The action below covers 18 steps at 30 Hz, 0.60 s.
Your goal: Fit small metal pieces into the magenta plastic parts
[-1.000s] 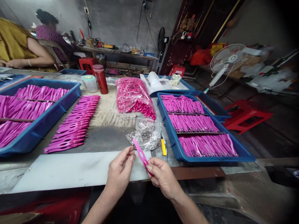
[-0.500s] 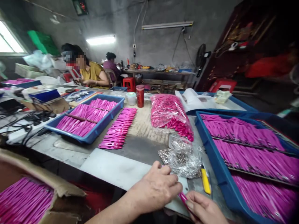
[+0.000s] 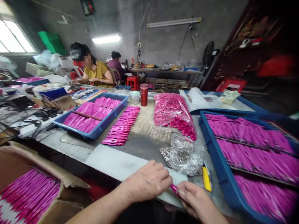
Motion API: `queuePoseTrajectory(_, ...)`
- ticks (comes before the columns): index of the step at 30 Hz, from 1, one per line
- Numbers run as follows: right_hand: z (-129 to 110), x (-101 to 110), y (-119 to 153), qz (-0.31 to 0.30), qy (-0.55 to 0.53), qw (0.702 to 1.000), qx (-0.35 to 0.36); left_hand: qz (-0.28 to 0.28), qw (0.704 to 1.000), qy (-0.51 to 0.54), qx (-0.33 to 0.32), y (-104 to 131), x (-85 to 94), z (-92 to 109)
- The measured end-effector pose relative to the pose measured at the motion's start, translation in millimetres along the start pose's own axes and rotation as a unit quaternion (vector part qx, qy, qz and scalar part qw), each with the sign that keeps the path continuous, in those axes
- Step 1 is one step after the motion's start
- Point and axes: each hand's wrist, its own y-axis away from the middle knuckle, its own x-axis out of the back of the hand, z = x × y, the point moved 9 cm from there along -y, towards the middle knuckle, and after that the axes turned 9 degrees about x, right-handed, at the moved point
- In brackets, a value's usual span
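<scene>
My right hand [image 3: 197, 197] is closed, pinching a slim, glossy pink piece [image 3: 174, 189] between thumb and fingers. My left hand [image 3: 151, 180] is curled over the other end of that piece, its fingertips mostly hidden. Both hands are above the front edge of a white board [image 3: 116, 165]. Just beyond them lies a clear plastic bag [image 3: 184, 161] of small metal parts. To its right is a yellow-handled tool [image 3: 206, 179]. A neat row of pink pieces [image 3: 121, 126] lies farther back, left of a clear bag of glossy pink parts [image 3: 174, 112].
Blue trays of pink pieces stand on the right [image 3: 216, 168] and left [image 3: 93, 134]. A cardboard box [image 3: 70, 183] of pink pieces is at lower left. A red jar [image 3: 144, 95] and a white tub [image 3: 135, 97] stand behind the row. Across the table sits a person [image 3: 99, 73].
My left hand has shifted slightly left, and my right hand has risen a little, still holding the pink piece. The whole view has swung slightly left. The person across has moved a hand outward.
</scene>
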Motion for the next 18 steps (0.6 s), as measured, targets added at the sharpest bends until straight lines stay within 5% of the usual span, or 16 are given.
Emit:
queuePoseTrajectory(5,-23.2,-1.6,1.2,0.011,-0.074,0.996,0.048,-0.006,1.0,0.018,0.019,0.3,-1.7,-5.8)
queuePoseTrajectory(18,-16.9,6.9,4.2,0.056,-0.115,0.99,0.059,0.009,0.999,0.047,0.026,-1.4,-10.3,-5.1)
